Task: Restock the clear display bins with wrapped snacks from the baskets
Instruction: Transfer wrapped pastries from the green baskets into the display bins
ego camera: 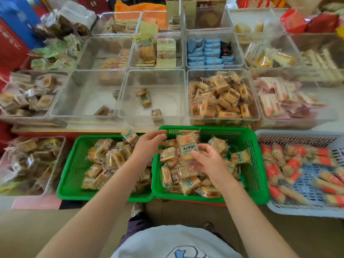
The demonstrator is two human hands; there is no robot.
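Nearest the camera, both bare forearms reach out over the right green basket (258, 164). Inside that basket the right hand (210, 161) rests among the wrapped snacks (188, 183), its fingers (200, 148) loosely spread against one upright packet (187, 146); whether they grip it, I cannot tell. At the basket's left rim the left hand (149, 144) hovers with straight, relaxed fingers, holding nothing. Left of this basket sits a second green basket (74, 164) of similar snacks; to its right, a pale blue basket (307, 207) of orange-striped sticks. Beyond the basket, on the counter (55, 128), stands a near-empty clear bin (152, 95) with three packets, flanked on the right by a full bin (221, 97).
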